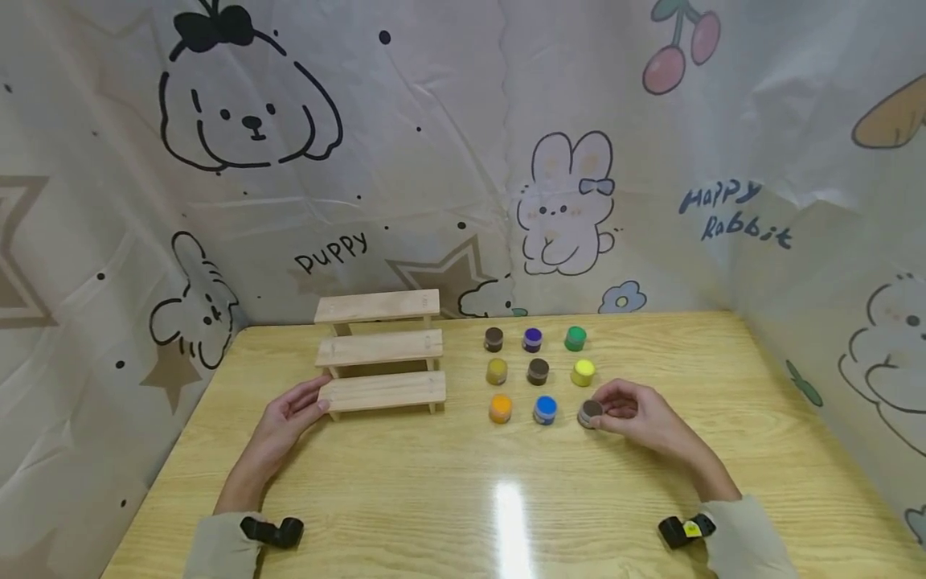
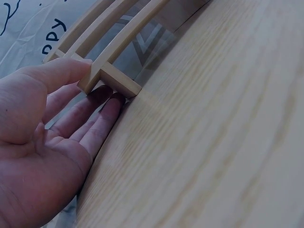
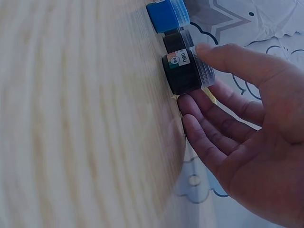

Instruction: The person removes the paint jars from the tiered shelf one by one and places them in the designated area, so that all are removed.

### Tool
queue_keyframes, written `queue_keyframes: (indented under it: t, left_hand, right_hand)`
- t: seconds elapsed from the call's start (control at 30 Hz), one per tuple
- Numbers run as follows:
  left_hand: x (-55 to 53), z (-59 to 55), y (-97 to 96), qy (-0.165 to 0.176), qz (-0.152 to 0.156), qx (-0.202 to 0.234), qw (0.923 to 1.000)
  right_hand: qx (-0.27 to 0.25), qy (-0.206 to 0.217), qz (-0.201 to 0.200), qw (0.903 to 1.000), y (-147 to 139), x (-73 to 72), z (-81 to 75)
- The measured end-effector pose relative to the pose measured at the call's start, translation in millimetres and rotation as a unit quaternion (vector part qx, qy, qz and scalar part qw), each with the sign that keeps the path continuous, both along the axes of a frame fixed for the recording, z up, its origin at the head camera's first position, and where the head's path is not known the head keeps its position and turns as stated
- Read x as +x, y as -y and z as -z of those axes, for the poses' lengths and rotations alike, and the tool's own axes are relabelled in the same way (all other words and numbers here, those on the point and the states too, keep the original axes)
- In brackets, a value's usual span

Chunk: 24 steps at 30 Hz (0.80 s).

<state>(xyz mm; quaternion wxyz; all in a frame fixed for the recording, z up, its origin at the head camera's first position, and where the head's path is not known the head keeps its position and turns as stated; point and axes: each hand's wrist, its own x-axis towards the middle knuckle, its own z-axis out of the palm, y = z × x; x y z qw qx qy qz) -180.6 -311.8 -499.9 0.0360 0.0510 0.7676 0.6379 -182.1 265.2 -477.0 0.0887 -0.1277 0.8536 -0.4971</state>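
A three-step wooden display rack (image 1: 383,391) stands on the left part of the table. My left hand (image 1: 285,418) grips the left end of its lowest step, thumb on the upper side and fingers below, as the left wrist view shows. To the right, my right hand (image 1: 640,418) pinches a small black paint jar (image 3: 183,73) with a clear ribbed lid. The thumb lies at the lid and the fingers curl at the jar's side. This jar is at the front right corner of a grid of paint jars, beside a blue jar (image 1: 546,409).
Other jars in the rows are orange (image 1: 501,408), bright yellow (image 1: 583,372), ochre (image 1: 497,371), green (image 1: 575,338), purple (image 1: 532,339) and dark brown (image 1: 538,371). A printed cloth (image 1: 434,177) hangs behind the wooden table (image 1: 405,490) and along its sides.
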Motion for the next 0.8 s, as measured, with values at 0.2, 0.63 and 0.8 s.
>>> queue_keyframes:
  t: [0.2, 0.63, 0.8]
  left_hand:
    - [-0.7, 0.4, 2.5, 0.001, 0.003, 0.001, 1.0000]
    - [1.2, -0.1, 6.6, 0.004, 0.003, -0.006, 1.0000]
    - [-0.3, 2.4, 10.8, 0.015, -0.002, -0.010, 0.9998]
  right_hand:
    - [-0.004, 0.005, -0.003, 1.0000, -0.7, 1.1, -0.4]
    - [0.023, -0.016, 0.033, 0.9991, -6.8, -1.6, -1.6]
    - [0.041, -0.034, 0.053, 0.9972, -11.6, 0.3, -3.1]
